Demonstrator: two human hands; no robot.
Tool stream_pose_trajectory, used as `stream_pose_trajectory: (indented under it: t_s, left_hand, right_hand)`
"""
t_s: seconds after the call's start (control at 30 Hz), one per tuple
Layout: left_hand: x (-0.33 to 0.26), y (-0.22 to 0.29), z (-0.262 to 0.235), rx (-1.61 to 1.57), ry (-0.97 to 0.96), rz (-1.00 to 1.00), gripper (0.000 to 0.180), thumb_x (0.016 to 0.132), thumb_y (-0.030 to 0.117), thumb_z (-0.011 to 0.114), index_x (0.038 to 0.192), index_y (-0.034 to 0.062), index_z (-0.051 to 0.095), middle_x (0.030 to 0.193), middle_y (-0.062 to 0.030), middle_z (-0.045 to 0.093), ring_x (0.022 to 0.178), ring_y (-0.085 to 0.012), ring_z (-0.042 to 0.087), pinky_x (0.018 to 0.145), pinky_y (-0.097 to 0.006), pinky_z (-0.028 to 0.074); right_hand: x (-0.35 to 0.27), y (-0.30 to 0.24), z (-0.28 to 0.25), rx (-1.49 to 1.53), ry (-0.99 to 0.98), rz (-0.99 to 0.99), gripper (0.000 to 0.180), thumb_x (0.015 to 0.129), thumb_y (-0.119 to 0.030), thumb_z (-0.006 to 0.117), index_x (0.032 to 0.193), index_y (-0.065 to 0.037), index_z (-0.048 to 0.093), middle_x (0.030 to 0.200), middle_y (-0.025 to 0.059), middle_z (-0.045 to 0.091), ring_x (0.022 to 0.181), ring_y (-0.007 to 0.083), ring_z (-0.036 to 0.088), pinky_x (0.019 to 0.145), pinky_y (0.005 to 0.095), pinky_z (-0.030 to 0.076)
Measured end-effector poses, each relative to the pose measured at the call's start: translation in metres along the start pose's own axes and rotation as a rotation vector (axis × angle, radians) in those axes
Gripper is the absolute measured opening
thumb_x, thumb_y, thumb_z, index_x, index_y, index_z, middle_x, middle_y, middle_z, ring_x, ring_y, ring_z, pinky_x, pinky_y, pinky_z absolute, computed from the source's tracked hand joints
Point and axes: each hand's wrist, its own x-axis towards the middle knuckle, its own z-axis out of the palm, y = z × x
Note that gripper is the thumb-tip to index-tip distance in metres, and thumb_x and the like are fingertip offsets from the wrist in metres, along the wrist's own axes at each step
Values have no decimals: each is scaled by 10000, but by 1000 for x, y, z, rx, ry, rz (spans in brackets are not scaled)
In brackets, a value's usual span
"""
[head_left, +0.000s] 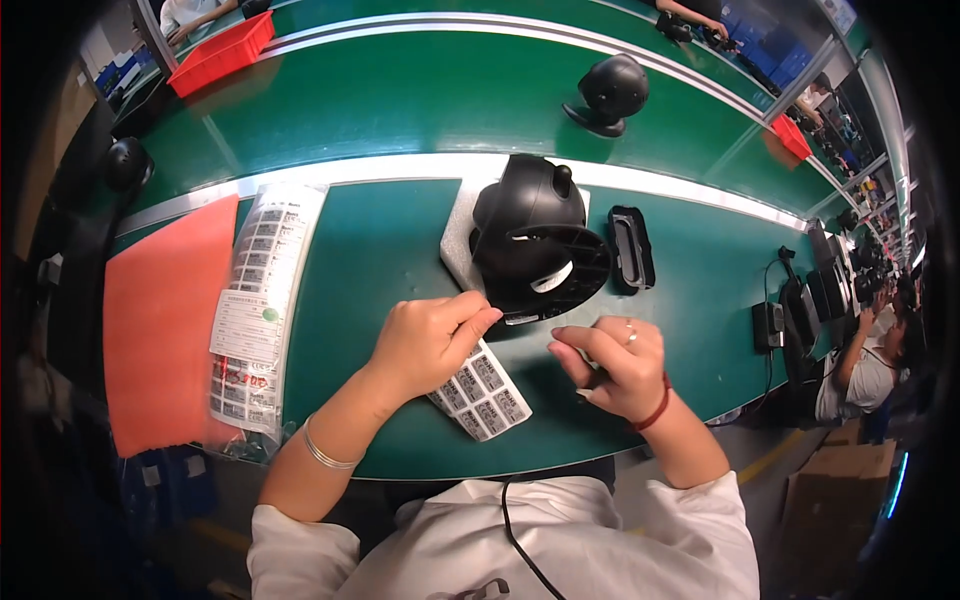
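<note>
**Two hands and a sheet of little labels**

We start at the far left, where a flat orange sheet [165, 320] lies on the green table [380, 250]. Just beside it lies a clear bag of label sheets [262, 300], long and pale, with its near end hanging over the table's edge.

Next we come to our left hand [430, 340]. It rests on a small sheet of labels [482, 390] that lies flat on the table near the front edge. The thumb and first finger are pinched close together at the top of that sheet. We cannot tell if a label is caught between them. A thin silver bangle [325, 450] sits on that wrist.

Right behind the hands stands a round black camera [530, 235], tipped on its side on a white foam pad [462, 240], with its ribbed round base facing us.

Then comes our right hand [610, 365], loosely curled, fingers bent in and holding nothing we can see. It wears a red string [655, 410].

A small black oval part [632, 248] lies just right of the camera. Farther back, another black camera [610, 95] stands on the belt.
</note>
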Motion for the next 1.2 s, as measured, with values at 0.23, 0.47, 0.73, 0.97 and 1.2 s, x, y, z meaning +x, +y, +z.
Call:
stream_pose_trajectory:
  t_s: [0.23,0.47,0.73,0.97,1.2]
  left_hand:
    - [-4,0,0,-23,8,-25,249,926,269,597,766,79,576,611,-103,572,562,-325,575,485,-402,431]
    - [-4,1,0,-23,-14,-28,192,910,209,620,792,57,614,604,-90,574,526,-258,572,478,-343,426]
    - [-3,3,1,-12,4,-18,177,887,218,660,777,84,624,600,-55,598,506,-223,592,441,-327,430]
    - [-3,2,1,23,17,28,170,882,205,667,769,85,625,601,-37,599,500,-207,590,433,-305,432]
    - [-2,4,-2,10,-9,-11,153,876,207,675,788,86,643,618,-35,614,503,-202,597,437,-301,440]
  right_hand:
    - [-11,4,-9,591,69,216,409,933,-242,381,790,-26,697,650,72,599,464,171,491,458,294,385]
    - [-8,20,-16,1323,-392,779,369,642,88,827,980,66,679,813,85,676,705,107,660,649,198,509]
    - [-3,20,3,652,-151,267,227,698,83,761,910,11,731,933,176,696,840,238,697,747,300,571]
    - [-13,26,8,605,-48,318,99,727,-43,774,796,-29,705,727,38,589,588,130,496,542,246,393]
    - [-6,21,-2,890,-211,473,371,677,119,768,1034,79,679,856,155,688,737,196,688,673,259,565]
